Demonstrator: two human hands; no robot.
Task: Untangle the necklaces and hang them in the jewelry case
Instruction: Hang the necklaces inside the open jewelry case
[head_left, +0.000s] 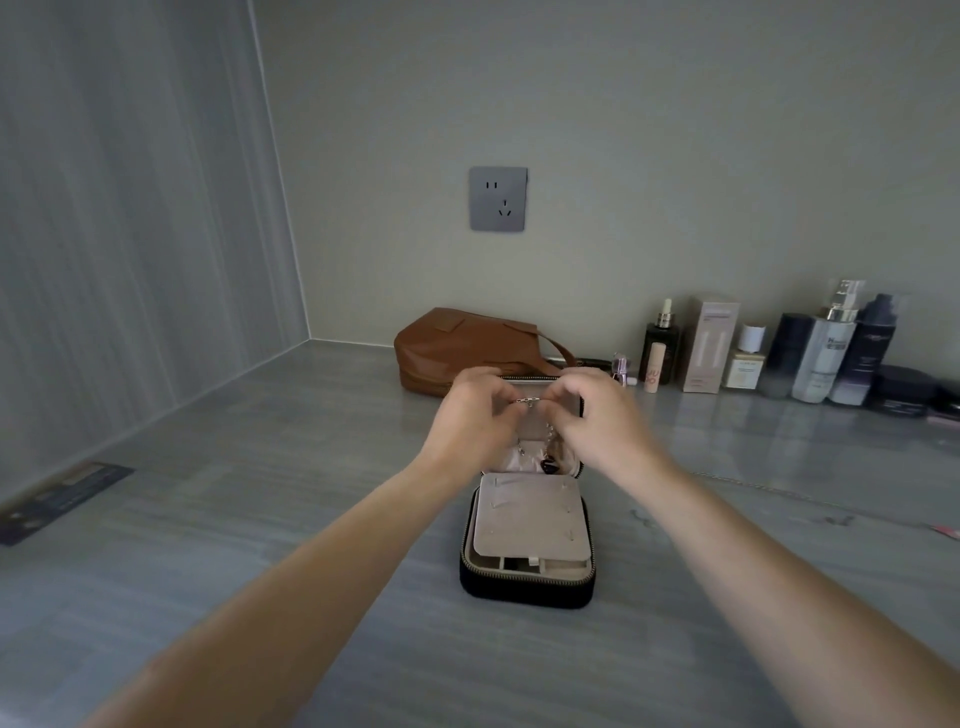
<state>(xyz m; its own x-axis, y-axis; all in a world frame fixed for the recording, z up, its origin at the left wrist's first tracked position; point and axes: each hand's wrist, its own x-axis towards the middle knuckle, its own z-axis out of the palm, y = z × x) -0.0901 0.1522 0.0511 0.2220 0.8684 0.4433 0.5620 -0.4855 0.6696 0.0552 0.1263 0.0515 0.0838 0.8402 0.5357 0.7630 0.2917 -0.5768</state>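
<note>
With left hand (472, 415) and right hand (602, 421) pinching the necklace (529, 399) by its clasp (pendant (549, 464) dangling), hold taut and hook high in jewelry case (524, 592).

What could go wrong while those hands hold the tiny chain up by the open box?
1. The left hand and right hand only pinch the thin necklace. It might slip, fall onto the dark pendant below and knot up again.
2. Both hands work right at the upright lid of the jewelry case. A push might tip the lid back toward the brown bag.
</note>
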